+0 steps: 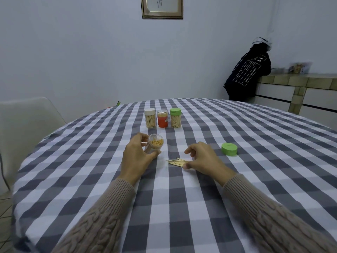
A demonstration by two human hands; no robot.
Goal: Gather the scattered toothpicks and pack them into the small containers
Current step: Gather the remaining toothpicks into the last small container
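Left hand: the left hand [135, 155] has its fingers and thumb curled round the open jar [154, 146] and holds it tipped, with its mouth turned toward the other hand.
Open jar: it is clear, has no lid on, and already looks nearly full of toothpicks standing on end.
Right hand: the right hand [201, 157] rests on the checked tablecloth [182, 207] with its fingers curled down over the loose toothpicks [176, 162]; its thumb tip touches their near end. I cannot tell if it has pinched them yet.
Loose toothpicks: a small bunch lies flat on the cloth between the two hands, all pointing much the same way.
Green lid: the green lid [229, 148] sits alone on the cloth, to the right of the right hand.
Finished jars: three shut jars stand in a row at the back, the white-lid jar [150, 118], the orange jar [162, 118] and the green-lid jar [175, 118].
How to do it well: I think it is best to squeeze the bunch so all the sticks line up, lift them together, and slide them in end first while the jar stays tipped. The jar is crowded, so go slowly or some may pop out.
Writing: the orange jar has a label, but it is too small to read. The dark jacket [248, 73] hanging by the wall has white print, also too small to read well.
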